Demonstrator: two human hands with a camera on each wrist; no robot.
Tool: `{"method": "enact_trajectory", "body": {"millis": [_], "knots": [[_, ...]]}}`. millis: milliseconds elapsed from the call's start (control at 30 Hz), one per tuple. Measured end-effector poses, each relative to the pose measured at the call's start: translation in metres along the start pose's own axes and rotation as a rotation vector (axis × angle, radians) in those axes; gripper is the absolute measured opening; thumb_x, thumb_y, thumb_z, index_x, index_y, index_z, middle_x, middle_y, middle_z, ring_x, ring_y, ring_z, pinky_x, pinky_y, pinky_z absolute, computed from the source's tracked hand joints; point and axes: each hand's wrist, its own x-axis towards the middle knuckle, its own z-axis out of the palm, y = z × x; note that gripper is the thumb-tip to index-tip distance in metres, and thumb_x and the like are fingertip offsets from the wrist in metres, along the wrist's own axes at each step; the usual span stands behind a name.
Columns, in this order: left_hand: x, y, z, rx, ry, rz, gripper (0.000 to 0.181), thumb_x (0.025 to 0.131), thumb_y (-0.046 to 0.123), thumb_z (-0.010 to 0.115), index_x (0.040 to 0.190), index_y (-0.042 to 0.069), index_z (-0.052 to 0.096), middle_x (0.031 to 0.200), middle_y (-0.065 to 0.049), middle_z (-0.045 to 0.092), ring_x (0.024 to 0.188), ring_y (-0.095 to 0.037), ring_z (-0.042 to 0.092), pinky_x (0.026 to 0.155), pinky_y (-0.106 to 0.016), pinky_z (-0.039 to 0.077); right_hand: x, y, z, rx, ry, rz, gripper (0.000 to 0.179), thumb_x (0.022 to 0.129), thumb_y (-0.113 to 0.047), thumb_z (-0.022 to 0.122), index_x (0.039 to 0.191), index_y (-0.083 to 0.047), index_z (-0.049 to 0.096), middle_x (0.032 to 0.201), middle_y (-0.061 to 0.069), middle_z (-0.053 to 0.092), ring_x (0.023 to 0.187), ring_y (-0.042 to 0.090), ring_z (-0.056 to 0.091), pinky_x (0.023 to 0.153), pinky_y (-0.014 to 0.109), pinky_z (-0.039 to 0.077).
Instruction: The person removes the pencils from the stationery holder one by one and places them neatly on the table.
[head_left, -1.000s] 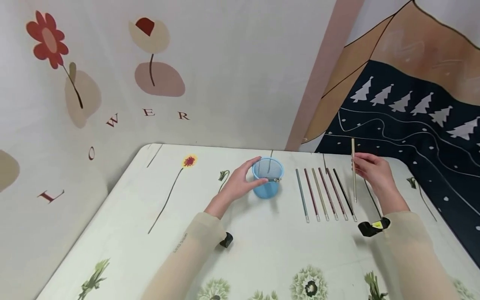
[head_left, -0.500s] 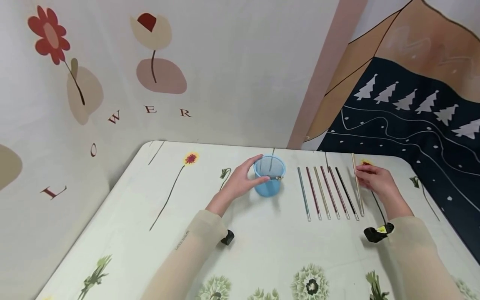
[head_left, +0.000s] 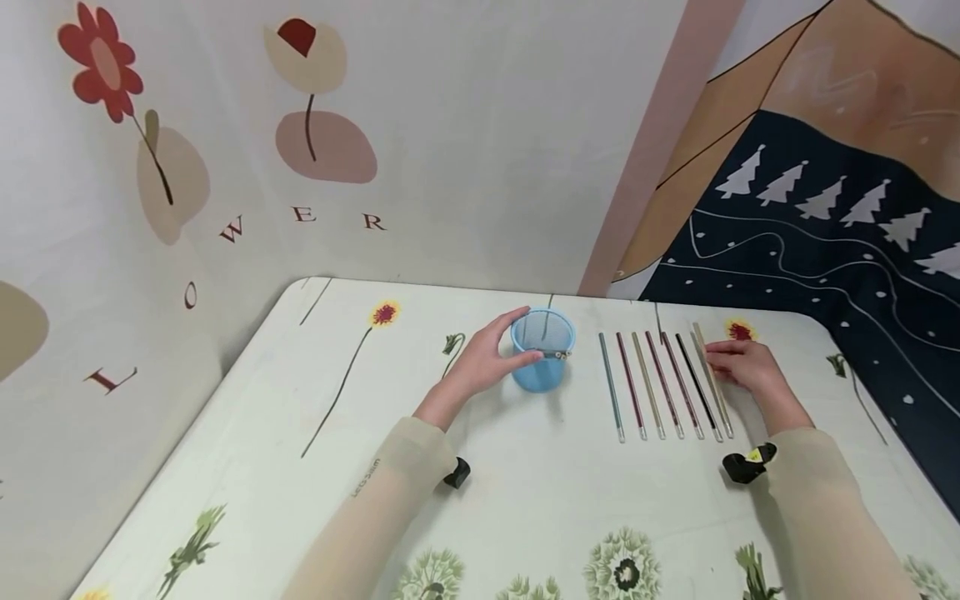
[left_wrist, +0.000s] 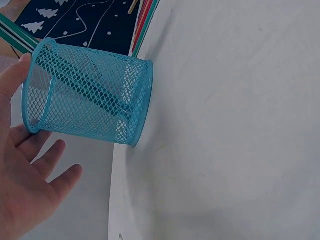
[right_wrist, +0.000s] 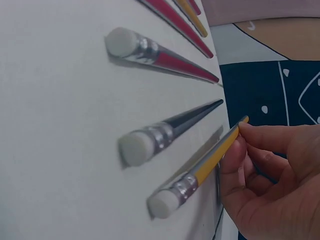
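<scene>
Right hand (head_left: 746,367) pinches the yellow pencil (right_wrist: 207,169), thumb and fingertips clamped on it, just right of the black pencil (right_wrist: 192,120); left hand (head_left: 478,360) grips the blue cup (head_left: 538,380) near its rim.

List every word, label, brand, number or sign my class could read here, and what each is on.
"L", "O", "W", "E", "R": separate letters printed on the pale backdrop.
"Let's Slim": apparently, on the left sleeve; small and soft.
Yellow label on the black device at the right wrist: too small to read.
Pencils and blue mesh holder: no readable lettering.
</scene>
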Motion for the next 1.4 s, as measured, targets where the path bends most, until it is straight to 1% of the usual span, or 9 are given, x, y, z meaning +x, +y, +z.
{"method": "enact_trajectory", "body": {"millis": [100, 233, 333, 433, 567, 733, 900, 1133, 1400], "knots": [[0.001, 0.001, 0.000, 0.006, 0.001, 0.002, 0.079, 0.088, 0.043, 0.074, 0.155, 0.026, 0.036, 0.161, -0.001, 0.037, 0.151, -0.025, 0.032, 0.123, -0.051, 0.030, 0.003, 0.002, 0.001, -0.030, 0.001, 0.006, 0.045, 0.100, -0.015, 0.057, 0.136, 0.011, 0.050, 0.081, -0.014, 0.059, 0.065, -0.003, 0.056, 0.059, 0.014, 0.053], [0.002, 0.002, 0.000, 0.017, 0.000, 0.001, 0.079, 0.088, 0.043, 0.074, 0.155, 0.025, 0.036, 0.161, -0.001, 0.037, 0.151, -0.025, 0.032, 0.123, -0.050, 0.030, 0.006, 0.004, 0.003, -0.061, 0.002, 0.004, 0.043, 0.100, -0.014, 0.056, 0.135, 0.010, 0.052, 0.101, 0.006, 0.064, 0.067, -0.002, 0.057, 0.059, 0.012, 0.053], [0.001, 0.002, 0.000, 0.019, 0.000, -0.001, 0.079, 0.088, 0.043, 0.074, 0.155, 0.025, 0.036, 0.161, -0.001, 0.038, 0.151, -0.025, 0.032, 0.123, -0.050, 0.030, 0.005, 0.004, 0.005, -0.084, 0.007, -0.003, 0.042, 0.101, -0.015, 0.056, 0.134, 0.010, 0.053, 0.115, 0.020, 0.062, 0.068, -0.002, 0.057, 0.059, 0.010, 0.053], [0.001, 0.003, -0.001, 0.018, 0.000, -0.001, 0.079, 0.088, 0.043, 0.074, 0.155, 0.024, 0.036, 0.161, -0.001, 0.037, 0.151, -0.025, 0.032, 0.123, -0.050, 0.030, 0.004, 0.003, 0.007, -0.122, 0.016, -0.013, 0.041, 0.101, -0.015, 0.056, 0.133, 0.010, 0.054, 0.122, 0.027, 0.059, 0.069, -0.001, 0.057, 0.060, 0.010, 0.052], [0.001, 0.002, -0.001, 0.017, -0.001, 0.001, 0.079, 0.089, 0.043, 0.074, 0.155, 0.024, 0.036, 0.161, -0.001, 0.038, 0.151, -0.025, 0.032, 0.123, -0.050, 0.030, 0.002, 0.001, 0.009, -0.172, 0.038, -0.021, 0.038, 0.101, -0.016, 0.057, 0.130, 0.008, 0.057, 0.121, 0.027, 0.060, 0.071, 0.002, 0.058, 0.058, 0.009, 0.050], [0.002, 0.002, -0.001, 0.017, 0.002, 0.004, 0.079, 0.088, 0.043, 0.074, 0.155, 0.024, 0.036, 0.161, -0.002, 0.038, 0.151, -0.025, 0.033, 0.123, -0.051, 0.030, 0.002, -0.001, 0.011, -0.205, 0.058, -0.031, 0.034, 0.101, -0.016, 0.057, 0.126, 0.007, 0.059, 0.111, 0.022, 0.064, 0.071, 0.004, 0.058, 0.059, 0.010, 0.051], [0.002, 0.001, -0.001, 0.016, 0.000, 0.003, 0.079, 0.088, 0.043, 0.074, 0.155, 0.024, 0.036, 0.161, -0.001, 0.038, 0.151, -0.025, 0.032, 0.123, -0.050, 0.030, 0.002, -0.001, 0.011, -0.201, 0.056, -0.032, 0.033, 0.100, -0.014, 0.057, 0.124, 0.008, 0.059, 0.105, 0.018, 0.065, 0.071, 0.005, 0.057, 0.060, 0.011, 0.052], [0.002, 0.003, 0.000, 0.016, 0.001, 0.000, 0.078, 0.088, 0.042, 0.074, 0.155, 0.024, 0.037, 0.161, -0.001, 0.038, 0.151, -0.025, 0.033, 0.123, -0.050, 0.031, 0.001, -0.002, 0.010, -0.200, 0.048, -0.018, 0.031, 0.100, -0.013, 0.056, 0.123, 0.008, 0.059, 0.105, 0.018, 0.063, 0.075, 0.010, 0.059, 0.057, 0.011, 0.050], [0.002, 0.002, -0.001, 0.025, -0.003, -0.010, 0.079, 0.089, 0.044, 0.074, 0.155, 0.025, 0.036, 0.161, 0.000, 0.038, 0.151, -0.024, 0.032, 0.123, -0.051, 0.031, 0.000, 0.000, 0.012, -0.177, 0.067, -0.030, 0.033, 0.098, -0.013, 0.060, 0.122, 0.009, 0.060, 0.106, 0.020, 0.064, 0.071, 0.005, 0.058, 0.057, 0.011, 0.051]]}}
